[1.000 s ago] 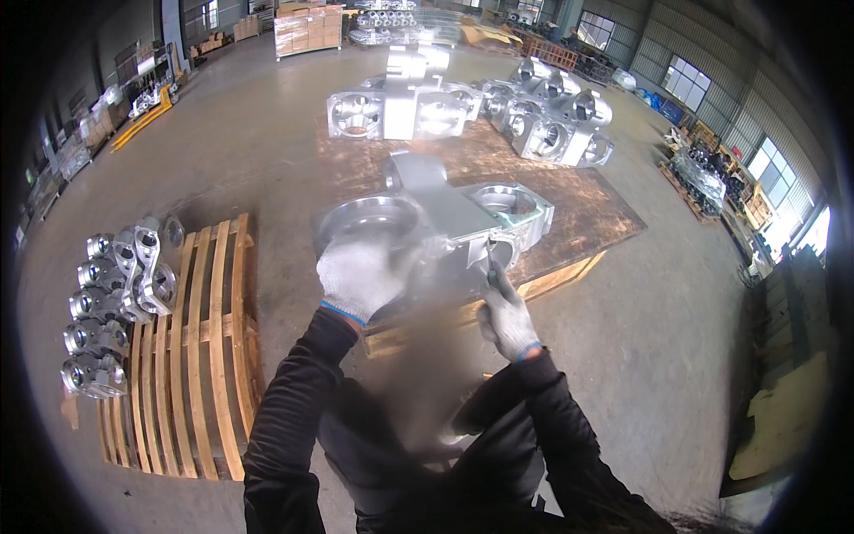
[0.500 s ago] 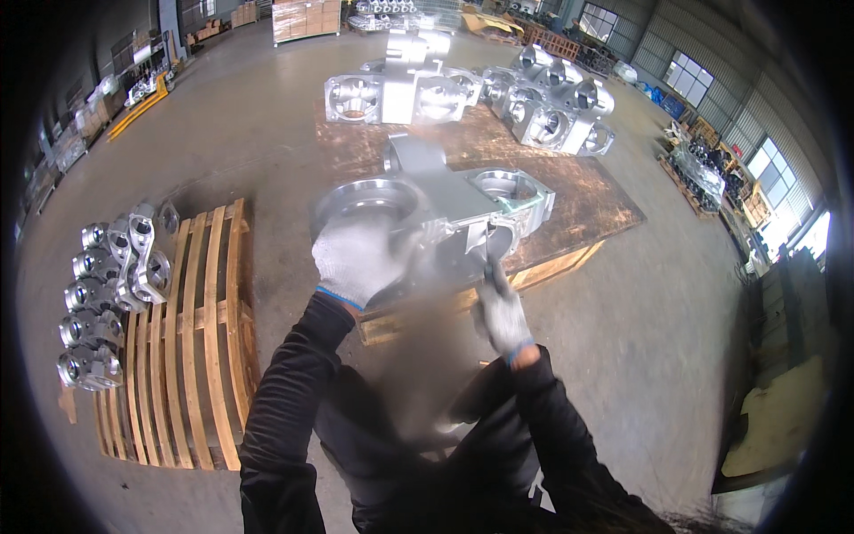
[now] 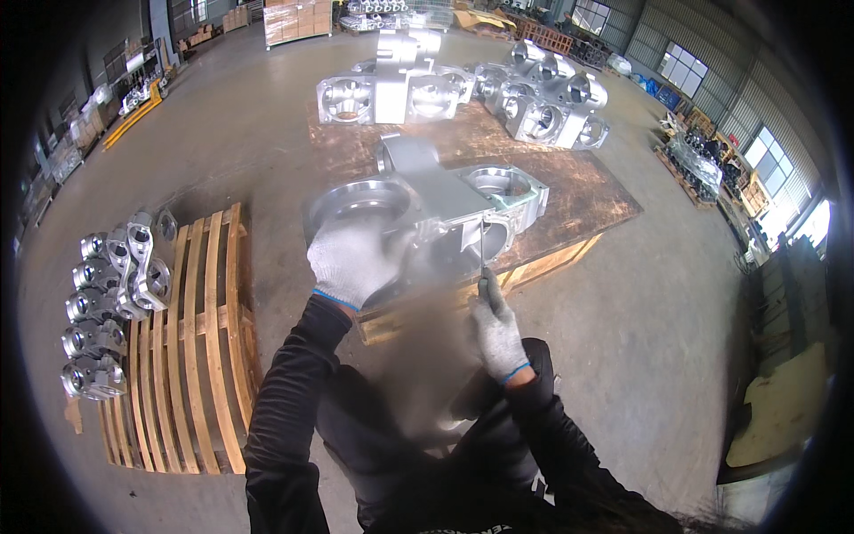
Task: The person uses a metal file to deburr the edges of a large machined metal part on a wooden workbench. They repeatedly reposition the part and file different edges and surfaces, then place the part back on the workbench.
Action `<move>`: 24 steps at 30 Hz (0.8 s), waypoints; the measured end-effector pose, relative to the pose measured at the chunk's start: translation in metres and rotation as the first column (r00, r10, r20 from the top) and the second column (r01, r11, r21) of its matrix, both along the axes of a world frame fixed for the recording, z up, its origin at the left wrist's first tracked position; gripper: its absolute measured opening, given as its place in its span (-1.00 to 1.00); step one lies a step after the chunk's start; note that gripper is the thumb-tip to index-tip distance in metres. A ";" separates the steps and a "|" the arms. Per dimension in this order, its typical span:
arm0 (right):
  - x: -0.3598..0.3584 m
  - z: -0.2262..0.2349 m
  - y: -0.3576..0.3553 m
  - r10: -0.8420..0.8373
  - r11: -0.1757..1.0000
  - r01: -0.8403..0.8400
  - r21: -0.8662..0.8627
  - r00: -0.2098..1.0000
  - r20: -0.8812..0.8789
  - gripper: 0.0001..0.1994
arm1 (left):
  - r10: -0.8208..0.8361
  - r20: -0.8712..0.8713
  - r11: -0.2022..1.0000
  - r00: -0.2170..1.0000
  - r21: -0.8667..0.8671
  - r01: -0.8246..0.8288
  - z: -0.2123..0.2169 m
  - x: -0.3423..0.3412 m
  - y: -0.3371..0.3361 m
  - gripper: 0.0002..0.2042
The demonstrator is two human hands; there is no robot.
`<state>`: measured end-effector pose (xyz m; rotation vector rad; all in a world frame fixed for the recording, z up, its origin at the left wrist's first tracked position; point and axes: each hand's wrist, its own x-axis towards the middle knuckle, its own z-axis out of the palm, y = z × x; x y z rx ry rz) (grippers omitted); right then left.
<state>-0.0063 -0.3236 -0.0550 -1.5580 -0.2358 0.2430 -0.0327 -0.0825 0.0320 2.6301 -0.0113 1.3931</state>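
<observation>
A large silver metal casting (image 3: pixel 445 194) with round machined bores lies on the near part of a brown wooden board. My left hand (image 3: pixel 351 258), in a white knit glove with a blue cuff, grips the casting at its near left ring; haze and blur partly hide its fingers. My right hand (image 3: pixel 498 334), also gloved, is closed round the dark handle of a thin rod-like hand tool (image 3: pixel 483 254). The tool points away from me, its tip at the casting's near edge beside a lower bore. Its exact kind cannot be made out.
More silver castings (image 3: pixel 391 89) stand at the board's (image 3: pixel 587 191) back edge, with another group (image 3: pixel 547 98) to their right. On the left, smaller metal parts (image 3: pixel 116 303) sit on a slatted wooden pallet (image 3: pixel 191 356). A yellow pallet jack (image 3: pixel 133 120) stands far left.
My right hand has shifted slightly down and left, drawing the tool back toward me, and more of the rod shows. My left hand keeps its place on the casting.
</observation>
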 end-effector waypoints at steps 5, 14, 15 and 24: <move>0.000 -0.006 -0.015 0.016 0.996 -0.024 0.082 0.996 0.089 -0.34 | 0.012 -0.002 1.000 1.000 0.013 -0.012 -0.001 0.001 0.002 -0.52; 0.054 -0.005 -0.014 0.082 0.991 -0.088 0.102 0.994 0.066 -0.34 | 0.050 -0.124 0.998 0.991 -0.024 -0.053 -0.001 -0.001 0.002 -0.53; 0.052 -0.014 -0.021 0.059 0.995 -0.040 -0.095 0.978 0.201 -0.33 | 0.052 -0.134 0.998 0.990 -0.032 -0.057 -0.001 -0.002 0.002 -0.54; 0.027 -0.030 -0.033 0.181 0.982 -0.187 -0.015 0.925 0.335 -0.39 | -0.061 0.049 0.998 0.997 -0.019 0.062 0.002 0.001 0.001 -0.54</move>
